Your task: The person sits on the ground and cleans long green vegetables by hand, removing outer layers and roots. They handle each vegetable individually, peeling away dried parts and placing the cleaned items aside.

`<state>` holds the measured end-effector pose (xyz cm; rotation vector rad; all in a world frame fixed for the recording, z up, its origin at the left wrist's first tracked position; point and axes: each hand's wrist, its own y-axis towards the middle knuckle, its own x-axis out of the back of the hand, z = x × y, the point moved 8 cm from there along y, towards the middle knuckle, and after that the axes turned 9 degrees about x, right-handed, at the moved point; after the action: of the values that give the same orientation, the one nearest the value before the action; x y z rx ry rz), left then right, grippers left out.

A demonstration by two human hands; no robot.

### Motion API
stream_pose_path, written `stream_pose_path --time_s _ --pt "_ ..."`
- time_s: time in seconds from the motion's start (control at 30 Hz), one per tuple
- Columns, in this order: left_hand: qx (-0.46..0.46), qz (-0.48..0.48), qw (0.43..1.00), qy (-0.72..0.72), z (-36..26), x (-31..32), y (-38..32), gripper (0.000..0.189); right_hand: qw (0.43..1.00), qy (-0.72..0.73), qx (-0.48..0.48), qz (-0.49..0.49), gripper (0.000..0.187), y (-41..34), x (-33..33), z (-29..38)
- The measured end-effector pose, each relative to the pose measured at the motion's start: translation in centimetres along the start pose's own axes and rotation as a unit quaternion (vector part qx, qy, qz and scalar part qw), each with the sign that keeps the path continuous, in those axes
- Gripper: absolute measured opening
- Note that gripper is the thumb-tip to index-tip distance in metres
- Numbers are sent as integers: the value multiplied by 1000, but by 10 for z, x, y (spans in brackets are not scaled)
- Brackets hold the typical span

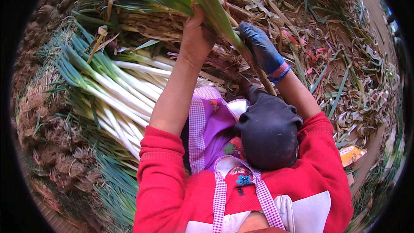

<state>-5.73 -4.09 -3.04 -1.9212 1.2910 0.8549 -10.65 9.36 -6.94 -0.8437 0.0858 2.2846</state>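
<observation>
My bare left hand [201, 27] grips the green upper part of a large leafy stalk, which looks like a scallion [233, 37], at the top middle. Its lower, soil-brown end slants down to the right. My right hand [262, 50], in a blue glove with a pink band at the wrist, is against the stalk's right side, its fingertips partly behind the leaves. Beside my left forearm lies a pile of peeled scallions [126, 94] with white shafts and green tops. A dark rounded cover [270, 129] is over my knee or thigh, below the stalk's lower end.
Unpeeled scallions with dry leaves [145, 22] lie beyond the white pile. Bundles with brown roots [61, 136] line the left side. Dry peelings [349, 94] cover the ground at right, with red plastic strips [318, 58] and an orange packet [351, 155].
</observation>
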Motion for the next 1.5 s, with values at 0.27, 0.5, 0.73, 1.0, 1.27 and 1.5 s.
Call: stream_pose_path --time_s 0.27,0.5,0.73,1.0,1.27,1.5 --pt "-36 -128 985 -108 -72 41 -20 45 797 -564 -182 -114 43 -115 202 -3" --pt "-38 -281 958 50 -13 63 0 32 841 -522 122 76 41 -44 62 47" --pt "-189 -305 925 124 -33 31 -16 33 964 -209 165 -3 31 40 -45 0" --pt "-157 -333 928 -57 -84 114 -15 23 983 -153 -40 -95 38 -55 122 -18" --pt "-203 -302 927 -96 -128 149 -32 31 598 -713 -264 -254 42 -271 357 101" --pt "-105 -20 980 -170 -103 76 -8 46 808 -578 96 60 39 -77 68 79"
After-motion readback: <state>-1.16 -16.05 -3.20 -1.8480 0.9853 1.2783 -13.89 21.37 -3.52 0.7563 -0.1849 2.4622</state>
